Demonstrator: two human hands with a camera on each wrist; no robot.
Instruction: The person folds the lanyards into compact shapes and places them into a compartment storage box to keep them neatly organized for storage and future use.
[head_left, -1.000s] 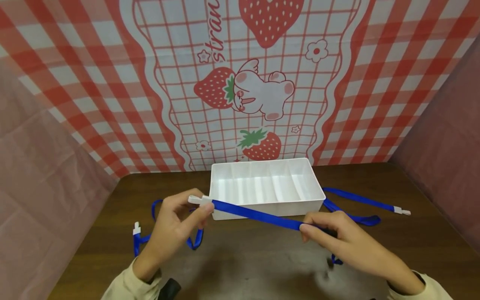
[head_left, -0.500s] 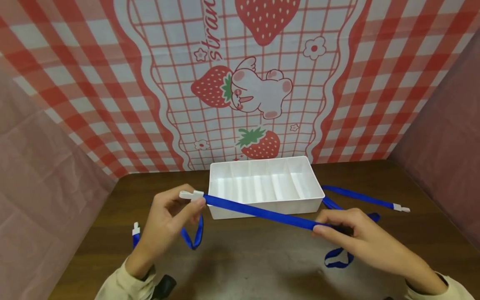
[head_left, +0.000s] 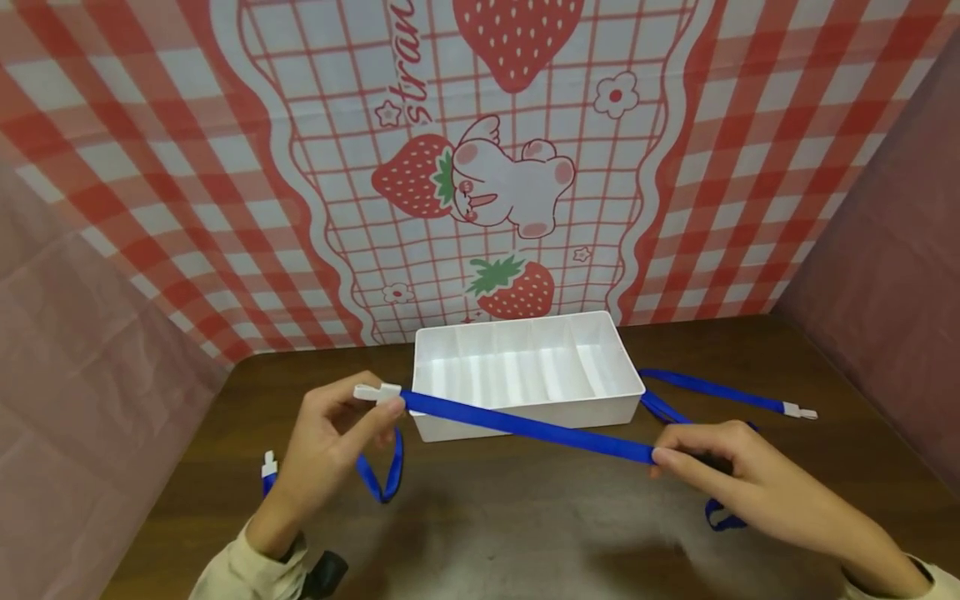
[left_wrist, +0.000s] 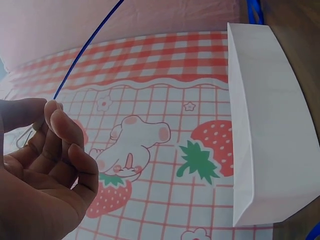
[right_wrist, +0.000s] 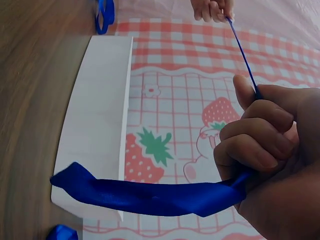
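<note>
A blue lanyard (head_left: pixel 525 427) with a white plastic clip (head_left: pixel 378 392) is stretched between both hands above the table. My left hand (head_left: pixel 333 442) pinches it between thumb and fingers where the clip meets the strap. The right hand (head_left: pixel 742 471) grips the strap farther along, and a loop of the same lanyard (right_wrist: pixel 155 197) hangs out below its curled fingers in the right wrist view. Behind the strap stands a white box (head_left: pixel 525 375) split by dividers into several compartments, with nothing in them.
Another blue lanyard (head_left: pixel 720 387) with a white clip lies right of the box. On the left, a lanyard with a white clip (head_left: pixel 270 463) lies partly hidden behind the left hand. A red-checked strawberry cloth (head_left: pixel 510 183) hangs behind the brown table (head_left: pixel 487 533).
My right hand has slid right along the strap, so a longer stretch shows between the hands. The left hand has shifted slightly left with the clip.
</note>
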